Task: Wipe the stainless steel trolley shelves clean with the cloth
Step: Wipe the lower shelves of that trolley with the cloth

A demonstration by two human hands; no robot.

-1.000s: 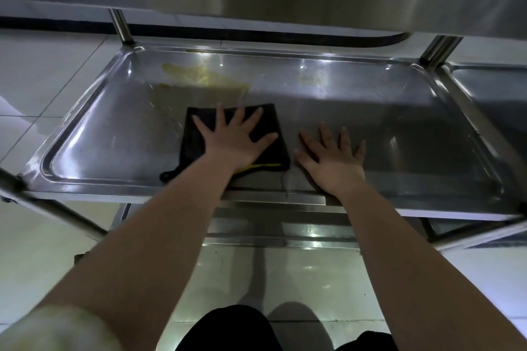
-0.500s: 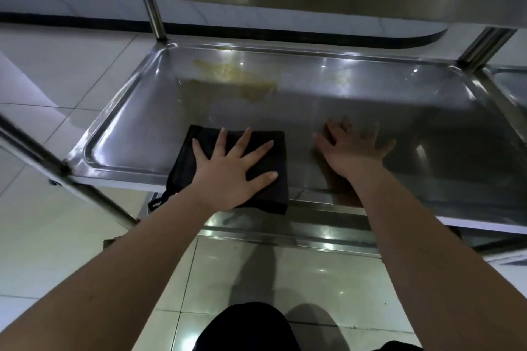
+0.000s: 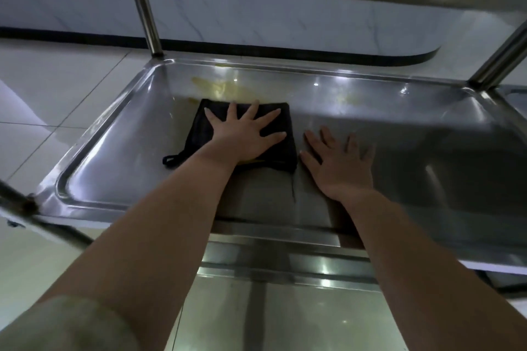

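On the steel shelf (image 3: 119, 151), left hand (image 3: 245, 134) presses black cloth (image 3: 199, 128) flat.

You have two hands on the shelf: your left hand (image 3: 245, 134) and your right hand (image 3: 340, 164). You see one black cloth (image 3: 281, 151), one steel shelf (image 3: 399, 134), one yellowish stain (image 3: 216, 88), two upright posts (image 3: 147, 14).

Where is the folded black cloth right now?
In the head view, the folded black cloth lies left of centre on the steel trolley shelf, flat under the left hand, just before the yellowish stain.
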